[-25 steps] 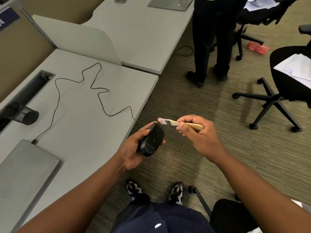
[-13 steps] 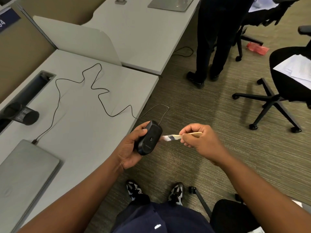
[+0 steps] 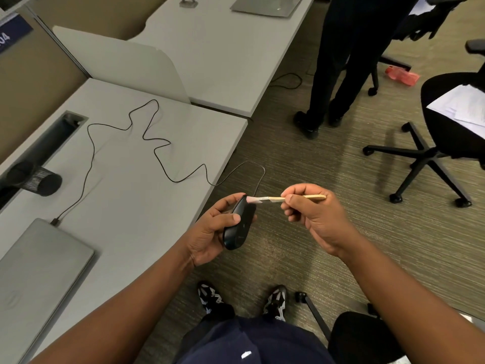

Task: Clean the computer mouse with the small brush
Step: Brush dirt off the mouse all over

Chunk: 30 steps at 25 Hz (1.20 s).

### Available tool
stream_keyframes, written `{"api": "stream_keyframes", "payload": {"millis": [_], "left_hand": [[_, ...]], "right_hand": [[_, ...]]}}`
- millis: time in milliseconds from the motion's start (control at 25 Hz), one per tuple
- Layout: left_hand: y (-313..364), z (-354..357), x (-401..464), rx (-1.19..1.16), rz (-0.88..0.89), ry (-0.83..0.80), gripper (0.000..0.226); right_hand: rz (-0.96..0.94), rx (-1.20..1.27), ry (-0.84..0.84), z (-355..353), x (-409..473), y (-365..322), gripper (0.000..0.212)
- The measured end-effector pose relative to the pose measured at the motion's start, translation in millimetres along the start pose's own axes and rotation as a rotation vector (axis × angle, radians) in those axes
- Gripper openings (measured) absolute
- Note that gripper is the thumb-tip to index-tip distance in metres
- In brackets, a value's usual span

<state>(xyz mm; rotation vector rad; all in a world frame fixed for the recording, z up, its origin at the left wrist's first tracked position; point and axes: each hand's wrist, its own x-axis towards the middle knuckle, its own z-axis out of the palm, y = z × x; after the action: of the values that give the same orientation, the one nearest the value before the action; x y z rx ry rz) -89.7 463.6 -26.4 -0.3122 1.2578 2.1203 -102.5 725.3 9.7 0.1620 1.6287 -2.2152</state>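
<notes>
Just one mouse (image 3: 239, 225), one brush (image 3: 273, 198)

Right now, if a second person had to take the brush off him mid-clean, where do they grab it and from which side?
Probably the bare wooden tail of the brush that sticks out past the right hand, coming from his right. The handle lies about level, the bristles rest on the front end of the mouse held in the left hand, and his fingers cover the middle.

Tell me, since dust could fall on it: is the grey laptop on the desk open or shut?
Shut: the grey laptop lies flat, lid down, no screen or keyboard showing.
</notes>
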Motion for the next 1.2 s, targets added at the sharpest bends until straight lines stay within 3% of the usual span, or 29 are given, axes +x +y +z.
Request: {"api": "stream_keyframes", "payload": {"millis": [120,200,320,480,640,1040,1200], "left_hand": [[-1,-3,0,0.031,-0.014,0.027,0.086],[-3,-5,1,0.038,-0.017,0.048,0.080],[-4,-5,1,0.051,-0.014,0.031,0.100],[-3,-5,3,0.107,-0.011,-0.012,0.109],[-2,-3,0,0.187,-0.028,-0.054,0.087],[-1,5,0,0.374,0.054,-0.075,0.072],[-2,7,0,0.462,0.103,-0.018,0.070]], "right_hand": [[-0.011,-0.101,0.055,-2,3,2,0.025],[-0.030,-0.171,0.072,-3,4,2,0.016],[-0.025,-0.184,0.111,-6,5,2,0.008],[-0.041,0.018,0.120,-10,5,0,0.019],[-0.088,0.136,0.089,-4,6,-10,0.014],[-0.296,-0.533,0.040,10,-2,-15,0.010],[-0.285,-0.544,0.041,11,-2,-11,0.011]]}}
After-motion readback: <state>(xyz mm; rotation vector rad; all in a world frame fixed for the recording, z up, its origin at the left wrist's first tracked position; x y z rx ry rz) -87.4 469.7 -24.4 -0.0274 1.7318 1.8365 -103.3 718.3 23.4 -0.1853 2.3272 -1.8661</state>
